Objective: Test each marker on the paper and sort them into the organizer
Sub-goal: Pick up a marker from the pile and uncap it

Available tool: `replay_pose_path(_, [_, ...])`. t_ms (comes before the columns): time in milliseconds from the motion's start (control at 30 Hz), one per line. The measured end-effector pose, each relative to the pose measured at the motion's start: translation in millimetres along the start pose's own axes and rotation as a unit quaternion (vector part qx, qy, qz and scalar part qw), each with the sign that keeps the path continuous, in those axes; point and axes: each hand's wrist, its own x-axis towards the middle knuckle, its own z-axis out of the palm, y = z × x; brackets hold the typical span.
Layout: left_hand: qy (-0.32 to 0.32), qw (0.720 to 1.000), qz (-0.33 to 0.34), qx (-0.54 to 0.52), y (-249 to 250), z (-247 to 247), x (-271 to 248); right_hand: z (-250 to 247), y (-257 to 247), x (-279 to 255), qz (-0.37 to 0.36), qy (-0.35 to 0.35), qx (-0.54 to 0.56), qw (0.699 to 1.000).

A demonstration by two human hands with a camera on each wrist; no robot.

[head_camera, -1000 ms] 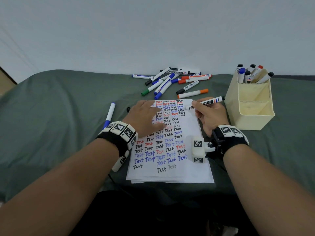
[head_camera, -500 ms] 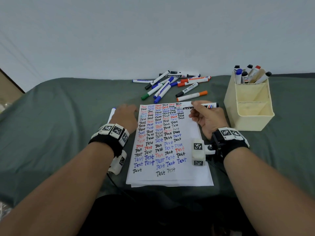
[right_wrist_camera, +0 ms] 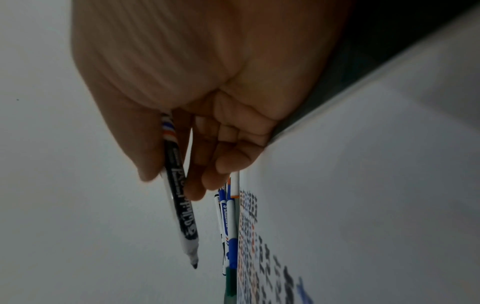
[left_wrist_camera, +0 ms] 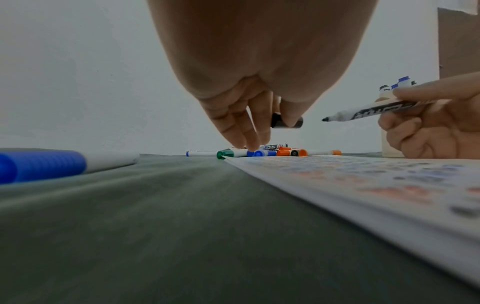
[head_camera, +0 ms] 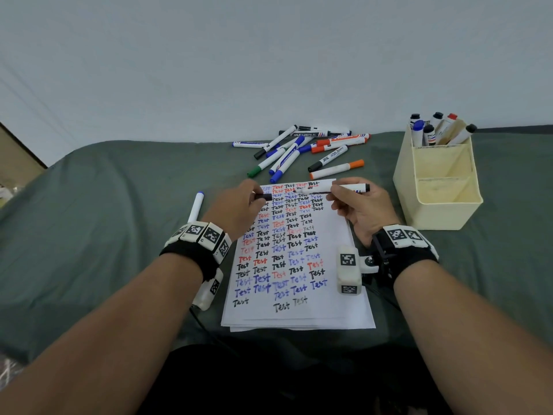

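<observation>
The paper (head_camera: 299,259) bears the handwritten word "Test" repeated in rows, in black, blue and red

The green cloth (head_camera: 104,205) looks soft and matt with little folds, the paper (head_camera: 338,307) is smooth and white, and the markers (head_camera: 336,170), the black cap (left_wrist_camera: 287,123) and the cream organizer (head_camera: 434,211) look like smooth plastic.
</observation>
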Motion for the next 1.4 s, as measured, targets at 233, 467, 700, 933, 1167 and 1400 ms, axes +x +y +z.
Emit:
replay_pose_path(233, [-0.047,0.997,0.053,-0.009,9.3,-1.8,-4.7,0.9,-3.7,-3.9,0.013,-0.029,-0.003,0.999])
replay_pose_path(467, [-0.06,0.996,0.065,-0.003,12.5,-3.3,-6.8,2.9,-5.0,-5.5,0.017,-0.053,-0.02,0.998])
replay_pose_path(700, [-0.063,0.994,0.088,-0.013,17.4,-6.1,-10.0,3.5,-3.8,-6.0,0.019,-0.058,-0.034,0.998])
replay_pose_path(933, [-0.076,0.991,0.096,-0.044,24.4,-8.1,-11.0,3.1,-2.8,-6.3,0.01,-0.093,-0.065,0.993])
replay_pose_path(1167, [-0.088,0.992,0.084,-0.041,29.5,-11.6,-12.7,4.2,-3.3,-7.9,0.007,-0.108,-0.084,0.991])
replay_pose_path(1400, [-0.107,0.99,0.075,-0.059,30.5,-9.4,-11.7,1.2,-1.5,-6.5,-0.002,-0.128,-0.099,0.987])
